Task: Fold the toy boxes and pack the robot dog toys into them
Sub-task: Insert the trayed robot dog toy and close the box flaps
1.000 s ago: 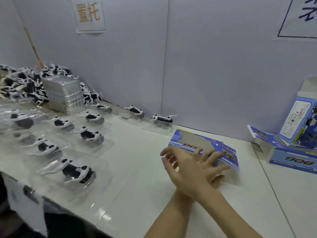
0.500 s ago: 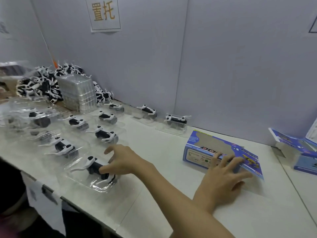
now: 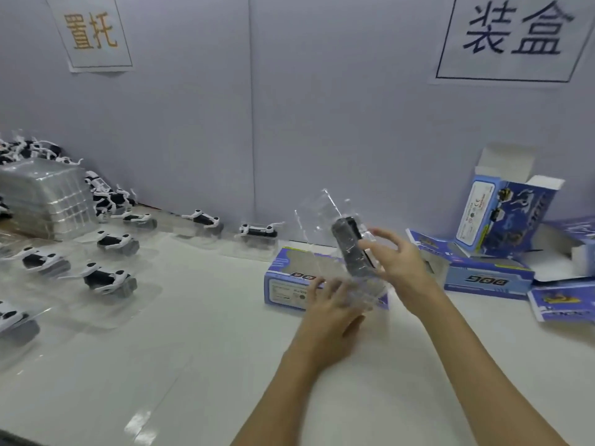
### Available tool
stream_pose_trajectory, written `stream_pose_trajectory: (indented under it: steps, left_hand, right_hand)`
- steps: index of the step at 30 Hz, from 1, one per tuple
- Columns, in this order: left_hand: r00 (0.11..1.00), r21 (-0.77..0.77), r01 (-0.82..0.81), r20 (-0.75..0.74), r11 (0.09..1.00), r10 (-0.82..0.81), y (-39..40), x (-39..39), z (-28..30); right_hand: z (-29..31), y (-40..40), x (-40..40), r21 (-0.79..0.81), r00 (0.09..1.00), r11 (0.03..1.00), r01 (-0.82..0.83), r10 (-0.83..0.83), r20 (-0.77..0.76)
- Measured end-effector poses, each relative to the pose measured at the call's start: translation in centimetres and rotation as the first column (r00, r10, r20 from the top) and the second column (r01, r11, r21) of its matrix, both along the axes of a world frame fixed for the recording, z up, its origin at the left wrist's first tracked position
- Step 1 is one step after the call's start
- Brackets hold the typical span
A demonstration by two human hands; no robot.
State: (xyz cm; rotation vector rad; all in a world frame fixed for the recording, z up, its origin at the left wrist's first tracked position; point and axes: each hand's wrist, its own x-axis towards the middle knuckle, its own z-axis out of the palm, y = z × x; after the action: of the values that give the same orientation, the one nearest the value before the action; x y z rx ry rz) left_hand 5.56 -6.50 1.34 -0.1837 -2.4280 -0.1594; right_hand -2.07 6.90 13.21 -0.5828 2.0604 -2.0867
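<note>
Robot dog toy (image 3: 352,249) in its clear tray stands tilted over the box (image 3: 289,284) at twelve o'clock. Your left hand (image 3: 331,312) and right hand (image 3: 397,262) each grip the tray; next, slide it in.

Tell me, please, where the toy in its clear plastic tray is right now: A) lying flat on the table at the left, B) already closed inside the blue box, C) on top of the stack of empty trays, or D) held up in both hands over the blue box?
D: the left hand and right hand hold the clear tray with the toy tilted up over the blue box.
</note>
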Motion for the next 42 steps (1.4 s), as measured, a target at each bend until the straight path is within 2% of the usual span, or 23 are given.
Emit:
stream_pose_trajectory:
  steps: [4, 6, 10, 16, 19, 23, 25, 27, 29, 34, 38, 42]
  left_hand:
    - [0.982, 0.071, -0.048, -0.182, 0.996, 0.060, 0.0, -0.4, 0.0]
    - [0.955, 0.128, -0.088, -0.273, 0.988, 0.120, -0.7, -0.8, 0.2]
    - [0.914, 0.263, -0.099, -0.357, 0.960, 0.192, -1.1, -1.0, 0.4]
    - [0.914, 0.323, -0.050, -0.366, 0.945, 0.174, -1.2, -0.6, 0.8]
    - [0.909, 0.344, -0.051, -0.373, 0.937, 0.186, -1.3, -0.4, 1.2]
    - [0.915, 0.354, -0.027, -0.367, 0.935, 0.165, -1.4, -0.1, 1.6]
    - [0.933, 0.348, -0.001, -0.337, 0.937, 0.126, -1.3, -0.1, 1.5]
    - [0.953, 0.343, 0.045, -0.297, 0.938, 0.063, -1.0, -0.3, 1.2]
    - [0.973, 0.343, 0.093, -0.232, 0.935, -0.012, -0.7, -0.4, 0.9]
    - [0.984, 0.394, 0.134, -0.165, 0.909, -0.073, -0.7, -0.4, 1.3]
    - [0.983, 0.487, 0.144, -0.169, 0.861, -0.069, -1.0, -0.2, 1.8]
    - [0.978, 0.560, 0.196, -0.175, 0.805, -0.116, -1.1, 0.0, 2.1]
  right_hand:
    - [-3.4, 6.8, -2.5, -0.004, 0.972, 0.972, 0.235, -0.235, 0.030]
    - [-5.4, 8.9, -2.9, 0.063, 0.962, 0.961, 0.270, -0.272, 0.035]
    - [-6.8, 10.4, -3.4, 0.225, 0.960, 0.935, 0.273, -0.281, 0.002]
    - [-5.6, 11.0, -3.5, 0.490, 0.953, 0.818, 0.302, -0.255, -0.162]
    - [-5.8, 11.3, -3.3, 0.616, 0.952, 0.727, 0.304, -0.210, -0.221]
    - [-5.8, 10.2, -2.7, 0.771, 0.985, 0.615, 0.166, -0.062, -0.163]
    - [-5.4, 9.2, -2.2, 0.833, 0.984, 0.530, 0.160, -0.024, -0.174]
    - [-5.2, 8.1, -1.7, 0.884, 0.966, 0.406, 0.233, 0.010, -0.259]
    - [-5.4, 7.4, -1.4, 0.891, 0.951, 0.361, 0.276, 0.028, -0.307]
    - [-5.6, 8.0, -1.6, 0.807, 0.978, 0.562, 0.181, -0.014, -0.209]
    - [-5.6, 9.7, -2.0, 0.695, 0.974, 0.719, 0.024, 0.138, -0.177]
    - [-5.3, 9.7, -1.8, 0.577, 0.945, 0.815, -0.045, 0.221, -0.239]
